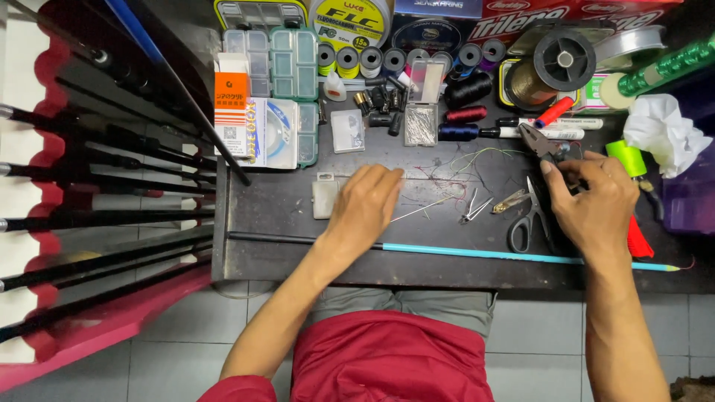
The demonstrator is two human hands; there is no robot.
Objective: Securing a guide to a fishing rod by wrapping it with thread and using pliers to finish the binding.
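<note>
Hands two: left hand (pixel 365 205) flat, fingers spread on dark table (pixel 283 208); right hand (pixel 592 201) gripping one pair of pliers (pixel 542 143).

Pliers' (pixel 542 143) handles hidden under right hand (pixel 592 201)

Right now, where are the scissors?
The scissors lie on the right side of the table, just left of the right hand, above the blue rod.

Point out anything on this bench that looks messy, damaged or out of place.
Loose thread scraps lie tangled on the dark table between the hands, and a crumpled white tissue sits at the right edge. Nothing looks damaged or spilled.
</note>
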